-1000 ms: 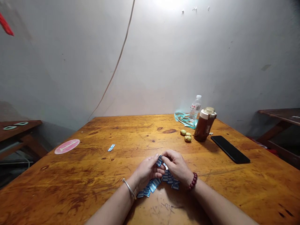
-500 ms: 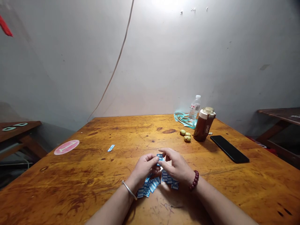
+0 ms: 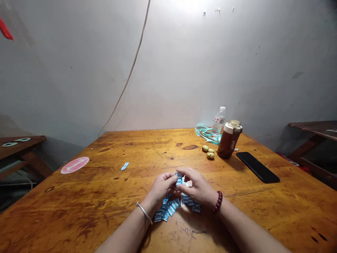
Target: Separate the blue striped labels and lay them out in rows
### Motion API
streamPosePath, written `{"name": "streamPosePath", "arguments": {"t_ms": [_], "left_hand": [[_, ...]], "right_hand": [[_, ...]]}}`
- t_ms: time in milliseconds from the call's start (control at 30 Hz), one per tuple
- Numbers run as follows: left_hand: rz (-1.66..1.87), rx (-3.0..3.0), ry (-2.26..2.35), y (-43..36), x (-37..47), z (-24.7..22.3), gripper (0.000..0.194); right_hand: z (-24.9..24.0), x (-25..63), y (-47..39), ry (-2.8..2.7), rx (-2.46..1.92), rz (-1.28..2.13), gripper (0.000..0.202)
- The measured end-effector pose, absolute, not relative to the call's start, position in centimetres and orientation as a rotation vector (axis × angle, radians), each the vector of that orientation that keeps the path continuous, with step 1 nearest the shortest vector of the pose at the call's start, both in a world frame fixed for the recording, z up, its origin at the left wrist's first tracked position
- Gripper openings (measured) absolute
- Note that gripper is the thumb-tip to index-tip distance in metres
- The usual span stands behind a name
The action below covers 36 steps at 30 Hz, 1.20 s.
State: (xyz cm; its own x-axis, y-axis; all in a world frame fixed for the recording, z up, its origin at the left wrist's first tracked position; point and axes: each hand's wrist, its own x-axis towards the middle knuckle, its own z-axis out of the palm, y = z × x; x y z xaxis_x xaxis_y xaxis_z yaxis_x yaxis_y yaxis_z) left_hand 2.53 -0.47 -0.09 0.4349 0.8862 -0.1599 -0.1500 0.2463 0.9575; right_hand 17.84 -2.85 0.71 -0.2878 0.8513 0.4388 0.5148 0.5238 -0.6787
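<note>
We are pinching a small, blue-and-white striped card (image 3: 178, 178) between our left hand's (image 3: 162, 187) thumb and fingers; our half-curled right hand (image 3: 198, 186) is bracketing it opposite, whether gripping we cannot tell.

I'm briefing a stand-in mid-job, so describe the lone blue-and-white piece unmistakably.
On the wooden table, find the pink oval at left. Between it and the left hand lies the small piece. It sits alone, while its lookalikes cluster near that hand.
</note>
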Motion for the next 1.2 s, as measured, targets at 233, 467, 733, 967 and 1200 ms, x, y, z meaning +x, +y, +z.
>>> {"name": "streamPosePath", "arguments": {"t_ms": [233, 467, 733, 967, 1200], "left_hand": [[0.864, 1.089, 0.88, -0.5, 2.4, 0.2, 0.024], [0.832, 1.1, 0.89, -0.6, 2.5, 0.4, 0.024], [0.858, 1.434, 0.966, -0.9, 2.4, 0.7, 0.025], [0.934, 1.686, 1.056, 0.0, 1.6, 0.2, 0.029], [1.414, 1.301, 1.274, 4.2, -2.1, -0.6, 0.035]], "right_hand": [[-0.1, 17.8, -1.8, -1.594, -1.163, 0.879, 0.025], [-0.3, 17.8, -1.5, -1.461, -1.137, 1.123, 0.02], [0.4, 18.1, -2.1, -1.735, -1.199, 0.781, 0.016], [0.6, 17.5, -1.1, -1.806, -1.294, 0.663, 0.014], [-0.5, 13.9, 4.8, -1.769, -1.608, 0.763, 0.013]]}}
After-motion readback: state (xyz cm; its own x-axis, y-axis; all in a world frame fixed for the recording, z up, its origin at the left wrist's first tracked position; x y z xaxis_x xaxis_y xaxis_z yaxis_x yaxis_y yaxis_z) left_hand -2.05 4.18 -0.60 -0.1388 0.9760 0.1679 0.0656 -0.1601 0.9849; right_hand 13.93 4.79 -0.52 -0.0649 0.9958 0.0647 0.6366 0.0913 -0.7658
